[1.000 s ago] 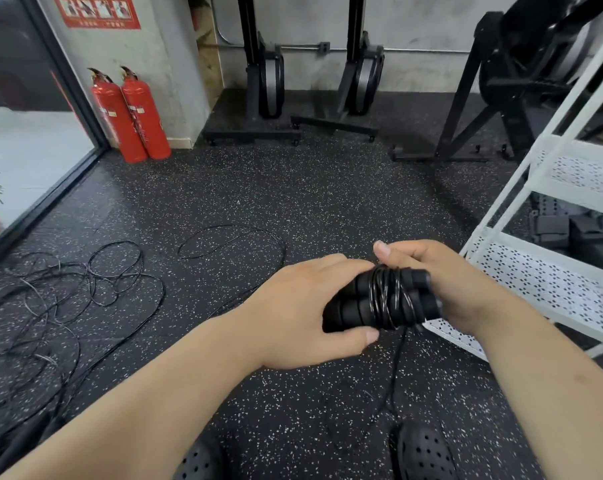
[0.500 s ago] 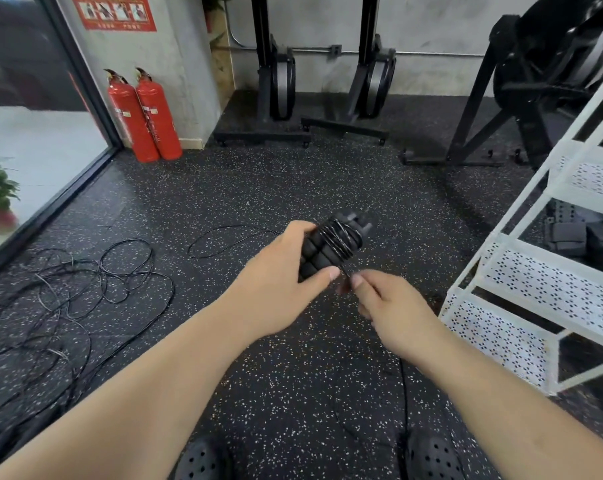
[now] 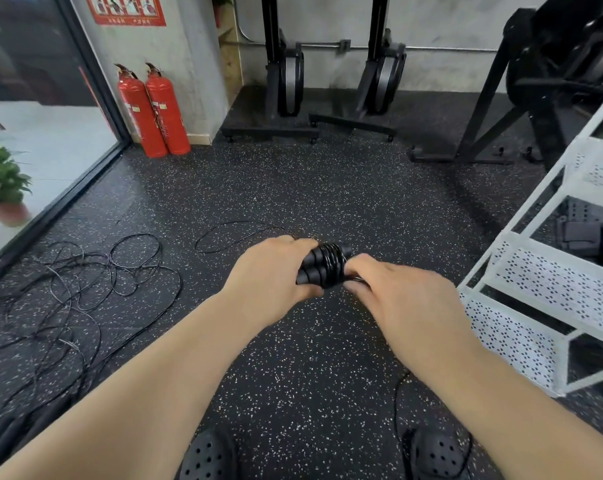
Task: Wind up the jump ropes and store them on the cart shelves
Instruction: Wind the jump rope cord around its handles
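1. Far left: potted plant (image 3: 2, 181) behind the glass, two fire extinguishers (image 3: 153, 109) by the wall. No part in the job.
2. Left, on the floor: tangle of loose ropes (image 3: 85, 282). Thin, limp, light cords, looped through one another. Likely to snag if dragged by the cord; better to find a handle and draw from there.
3. Left of centre, on the floor: single loop of cord (image 3: 236, 222), apart from the tangle and leading toward the hands.
4. Left grip (image 3: 272, 275): clenched round the left end of the wound jump rope, fingers over the far side, thumb on the near side.
5. Centre, held above the floor between both hands: wound jump rope (image 3: 324, 265). Two ribbed black handles side by side, cord lashed round the middle in tight turns. Handles probably soft and easy to hold. Cord probably springy, apt to unwind once released. Best taken across the turns, to pin the coils.
6. Right grip (image 3: 397, 299): closed on the right end of the bundle, at the last turns. Cannot tell whether pinching cord or handle.
7. Under the right forearm: tail of cord (image 3: 396, 403), hanging to the floor by the right shoe (image 3: 438, 455). Winding judged unfinished.
8. Right: white cart (image 3: 552, 282) with perforated shelves, near the hands. Bundle looks light enough for one hand. Tuck the end first, lest it spring loose on the shelf.
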